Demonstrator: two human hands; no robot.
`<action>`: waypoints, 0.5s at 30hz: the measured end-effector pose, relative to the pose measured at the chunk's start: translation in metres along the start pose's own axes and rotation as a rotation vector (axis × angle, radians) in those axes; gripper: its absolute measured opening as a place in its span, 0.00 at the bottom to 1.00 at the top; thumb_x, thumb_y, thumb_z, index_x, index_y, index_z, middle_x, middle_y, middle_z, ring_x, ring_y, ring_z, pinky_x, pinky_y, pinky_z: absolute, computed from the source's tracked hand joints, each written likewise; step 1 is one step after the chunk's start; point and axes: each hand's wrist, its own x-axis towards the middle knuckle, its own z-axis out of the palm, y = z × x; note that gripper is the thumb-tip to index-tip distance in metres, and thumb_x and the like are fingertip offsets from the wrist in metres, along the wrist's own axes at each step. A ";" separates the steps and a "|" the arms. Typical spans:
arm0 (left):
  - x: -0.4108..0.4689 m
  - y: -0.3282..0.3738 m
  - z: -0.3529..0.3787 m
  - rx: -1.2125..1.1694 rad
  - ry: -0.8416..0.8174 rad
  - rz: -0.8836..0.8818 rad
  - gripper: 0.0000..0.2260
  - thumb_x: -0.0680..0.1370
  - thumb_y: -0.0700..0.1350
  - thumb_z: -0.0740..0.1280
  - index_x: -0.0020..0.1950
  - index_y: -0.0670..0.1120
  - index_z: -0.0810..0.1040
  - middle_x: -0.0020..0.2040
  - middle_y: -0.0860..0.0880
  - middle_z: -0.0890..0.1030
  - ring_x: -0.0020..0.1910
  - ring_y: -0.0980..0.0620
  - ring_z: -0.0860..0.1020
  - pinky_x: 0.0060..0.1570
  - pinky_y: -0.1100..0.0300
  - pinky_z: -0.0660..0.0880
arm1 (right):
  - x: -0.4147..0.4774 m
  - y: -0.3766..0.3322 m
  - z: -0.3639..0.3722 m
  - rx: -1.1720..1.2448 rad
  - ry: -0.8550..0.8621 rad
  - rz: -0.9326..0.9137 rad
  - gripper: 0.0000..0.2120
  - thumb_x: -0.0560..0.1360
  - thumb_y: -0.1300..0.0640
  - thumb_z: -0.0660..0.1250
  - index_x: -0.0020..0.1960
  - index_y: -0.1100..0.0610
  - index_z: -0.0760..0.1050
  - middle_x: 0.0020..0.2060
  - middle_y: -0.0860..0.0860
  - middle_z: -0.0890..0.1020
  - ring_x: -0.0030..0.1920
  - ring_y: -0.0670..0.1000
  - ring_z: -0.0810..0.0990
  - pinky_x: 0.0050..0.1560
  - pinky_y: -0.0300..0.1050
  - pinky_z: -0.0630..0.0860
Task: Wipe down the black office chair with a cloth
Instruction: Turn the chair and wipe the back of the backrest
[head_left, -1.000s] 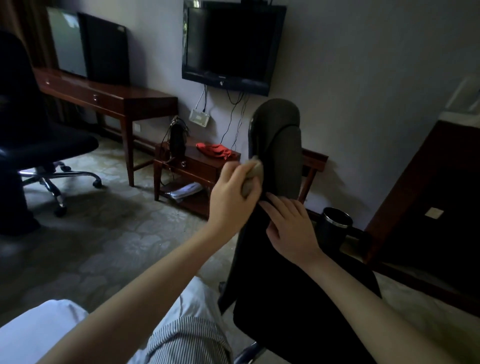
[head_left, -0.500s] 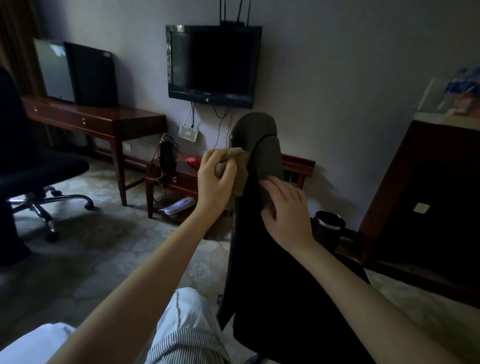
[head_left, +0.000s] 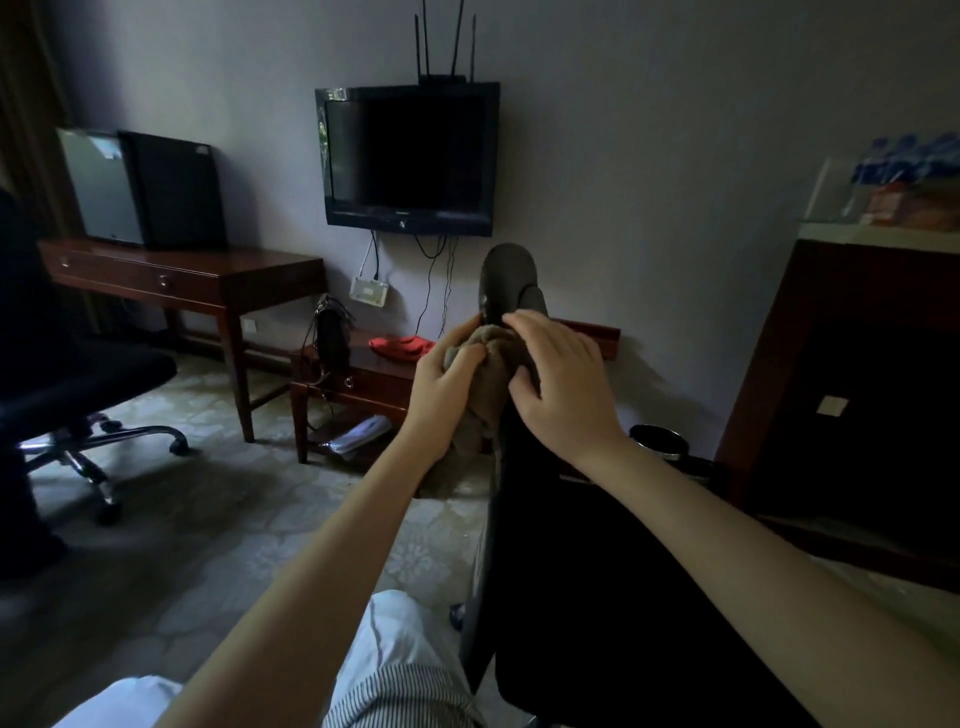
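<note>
Both forearms extended forward, near level. Left hand (head_left: 444, 387): fingers curled together, gripping the brown cloth (head_left: 491, 358) from its left. Right hand (head_left: 563, 400): fingers close together over the cloth, thumb beneath, pinching it. Cloth lies on the black office chair (head_left: 597, 571) back's edge, just below the headrest (head_left: 509, 275). Beyond: patterned floor (head_left: 208, 519), low wooden table (head_left: 374, 374), wall-mounted television (head_left: 408, 161).

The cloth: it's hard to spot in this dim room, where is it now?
Head view, centre: the grey-brown cloth is bunched on the black office chair's back below its headrest, between the left hand and right hand.
</note>
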 end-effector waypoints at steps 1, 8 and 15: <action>-0.004 0.001 0.000 -0.022 -0.021 -0.004 0.14 0.79 0.36 0.60 0.61 0.49 0.75 0.52 0.53 0.81 0.52 0.58 0.79 0.58 0.62 0.74 | 0.001 -0.003 -0.005 -0.014 0.007 -0.002 0.22 0.73 0.61 0.60 0.66 0.58 0.71 0.64 0.53 0.75 0.65 0.52 0.71 0.64 0.45 0.60; -0.031 0.010 0.011 -0.085 -0.174 -0.045 0.13 0.79 0.38 0.60 0.62 0.45 0.77 0.54 0.46 0.82 0.55 0.51 0.79 0.55 0.62 0.76 | 0.000 -0.019 -0.035 -0.123 0.037 0.051 0.16 0.75 0.55 0.57 0.56 0.59 0.78 0.56 0.54 0.78 0.57 0.56 0.76 0.58 0.45 0.64; -0.059 0.027 0.040 0.008 -0.375 -0.035 0.10 0.79 0.40 0.62 0.58 0.47 0.79 0.48 0.53 0.81 0.48 0.61 0.79 0.49 0.69 0.74 | -0.025 -0.007 -0.076 -0.196 0.231 0.107 0.13 0.76 0.54 0.61 0.54 0.57 0.81 0.47 0.54 0.78 0.44 0.54 0.78 0.39 0.45 0.72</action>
